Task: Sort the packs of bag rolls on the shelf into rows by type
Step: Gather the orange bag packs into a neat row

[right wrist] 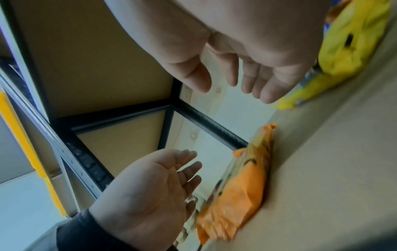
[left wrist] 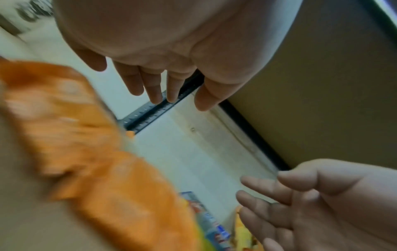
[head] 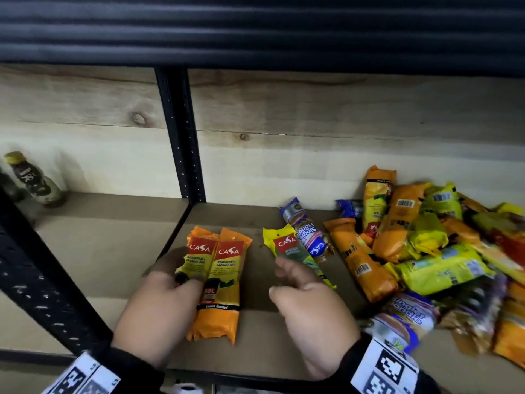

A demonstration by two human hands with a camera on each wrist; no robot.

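Two orange CASA packs (head: 224,280) lie side by side on the brown shelf board (head: 261,336), left of centre. My left hand (head: 181,277) hovers over the lower part of the left orange pack (head: 199,251), fingers straight; the right wrist view shows its palm (right wrist: 163,183) holding nothing beside the orange pack (right wrist: 242,186). My right hand (head: 295,282) is open and relaxed above the board, just before a yellow CASA pack (head: 292,248). A blue pack (head: 305,228) lies against that yellow one. Mixed orange, yellow and blue packs form a pile (head: 426,245) on the right.
A black perforated upright (head: 181,137) divides the shelf bay at the back. A dark bottle with a yellow cap (head: 37,180) stands in the left bay. Pale wooden boards (head: 312,115) close the back, and a dark shelf (head: 255,29) hangs overhead.
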